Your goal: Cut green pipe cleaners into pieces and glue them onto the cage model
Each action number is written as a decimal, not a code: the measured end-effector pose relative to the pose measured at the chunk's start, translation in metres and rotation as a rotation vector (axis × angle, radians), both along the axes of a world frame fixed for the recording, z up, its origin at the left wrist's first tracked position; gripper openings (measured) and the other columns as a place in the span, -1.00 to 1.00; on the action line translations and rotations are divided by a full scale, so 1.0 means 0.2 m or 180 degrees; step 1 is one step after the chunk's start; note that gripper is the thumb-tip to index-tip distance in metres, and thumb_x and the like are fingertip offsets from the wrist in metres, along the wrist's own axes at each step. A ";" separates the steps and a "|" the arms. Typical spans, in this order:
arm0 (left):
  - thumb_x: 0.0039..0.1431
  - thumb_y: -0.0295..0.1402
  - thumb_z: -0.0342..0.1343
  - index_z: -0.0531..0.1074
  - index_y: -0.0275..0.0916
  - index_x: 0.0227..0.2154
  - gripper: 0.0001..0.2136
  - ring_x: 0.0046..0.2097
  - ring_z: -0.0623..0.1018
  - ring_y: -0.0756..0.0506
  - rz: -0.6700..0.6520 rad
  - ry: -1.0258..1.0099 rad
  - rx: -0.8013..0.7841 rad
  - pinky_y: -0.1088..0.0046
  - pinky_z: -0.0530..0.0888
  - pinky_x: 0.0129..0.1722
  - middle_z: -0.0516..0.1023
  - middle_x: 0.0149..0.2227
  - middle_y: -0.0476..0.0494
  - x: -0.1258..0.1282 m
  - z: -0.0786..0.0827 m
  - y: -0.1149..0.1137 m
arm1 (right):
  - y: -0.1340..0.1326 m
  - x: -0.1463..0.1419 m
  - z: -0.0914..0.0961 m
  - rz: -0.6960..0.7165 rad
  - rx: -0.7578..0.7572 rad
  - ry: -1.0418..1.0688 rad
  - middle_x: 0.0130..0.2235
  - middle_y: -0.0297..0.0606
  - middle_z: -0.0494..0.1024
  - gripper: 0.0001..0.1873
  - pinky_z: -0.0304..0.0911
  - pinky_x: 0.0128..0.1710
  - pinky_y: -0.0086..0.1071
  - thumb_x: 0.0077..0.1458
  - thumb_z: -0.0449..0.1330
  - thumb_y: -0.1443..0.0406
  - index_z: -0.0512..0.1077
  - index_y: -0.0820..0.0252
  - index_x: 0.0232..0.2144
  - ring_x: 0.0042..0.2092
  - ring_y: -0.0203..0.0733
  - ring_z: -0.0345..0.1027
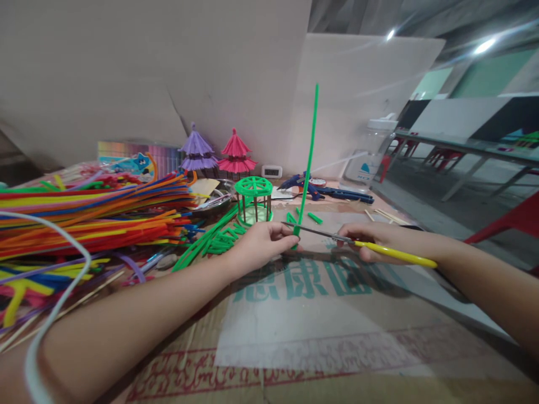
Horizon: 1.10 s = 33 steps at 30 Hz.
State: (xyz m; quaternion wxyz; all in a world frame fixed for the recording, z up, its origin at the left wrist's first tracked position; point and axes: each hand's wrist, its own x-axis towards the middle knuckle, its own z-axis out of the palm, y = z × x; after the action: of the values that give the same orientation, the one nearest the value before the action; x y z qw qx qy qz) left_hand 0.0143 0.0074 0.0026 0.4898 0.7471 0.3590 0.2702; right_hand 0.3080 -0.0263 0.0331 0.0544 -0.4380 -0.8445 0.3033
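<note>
Cardboard worktop (197, 336): translucent sheet (295, 331), short green pieces (315, 218); pipe-cleaner bundles (126, 231) left, 1 bottle (366, 160) rear right.

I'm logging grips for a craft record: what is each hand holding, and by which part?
The left hand pinches a long, thin green pipe cleaner near its lower end; the right hand holds yellow-handled metal scissors by the handles.

Scissors (379, 249): second handle seems hidden behind right fingers (350, 229).
</note>
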 end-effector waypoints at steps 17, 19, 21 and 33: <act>0.14 -0.20 0.13 0.53 -0.32 -0.36 -0.75 -0.34 0.59 -0.05 -0.0010 -0.0011 -0.0008 0.51 0.45 -0.36 0.64 -0.33 -0.17 0.00 -0.01 0.00 | 0.01 0.00 0.00 -0.0011 -0.0007 0.0053 -0.31 -0.31 0.35 -0.59 0.10 -0.36 -0.39 0.12 0.12 -0.03 0.34 0.12 -0.15 -0.30 -0.17 0.23; 0.14 -0.19 0.13 0.54 -0.31 -0.35 -0.74 -0.35 0.58 -0.04 -0.0007 -0.0010 0.0015 0.52 0.44 -0.38 0.64 -0.34 -0.16 0.00 -0.01 0.01 | 0.02 0.00 -0.01 -0.0024 -0.0010 0.0059 -0.31 -0.32 0.34 -0.60 0.09 -0.36 -0.39 0.11 0.14 -0.02 0.34 0.12 -0.16 -0.30 -0.18 0.22; 0.14 -0.20 0.13 0.54 -0.31 -0.35 -0.75 -0.35 0.58 -0.04 -0.0025 -0.0030 0.0010 0.52 0.44 -0.37 0.64 -0.34 -0.16 0.00 -0.02 0.01 | 0.02 0.00 -0.02 -0.0060 -0.0062 0.0101 -0.32 -0.33 0.33 -0.62 0.08 -0.36 -0.40 0.10 0.15 -0.01 0.34 0.12 -0.17 -0.31 -0.19 0.21; 0.16 -0.25 0.13 0.51 -0.32 -0.33 -0.79 -0.28 0.61 -0.06 -0.0114 -0.0192 -0.0171 0.47 0.47 -0.27 0.65 -0.26 -0.22 0.00 -0.01 0.01 | 0.00 -0.01 -0.04 -0.0377 -0.0380 0.0362 -0.38 -0.31 0.47 -0.59 0.09 -0.42 -0.38 0.07 0.15 -0.05 0.41 0.11 -0.21 -0.36 -0.18 0.28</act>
State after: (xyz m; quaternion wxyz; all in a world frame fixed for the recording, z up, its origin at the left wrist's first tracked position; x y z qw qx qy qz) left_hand 0.0136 0.0091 0.0006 0.5250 0.7316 0.3377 0.2741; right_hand 0.3061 -0.0265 0.0261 0.0939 -0.4717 -0.7931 0.3737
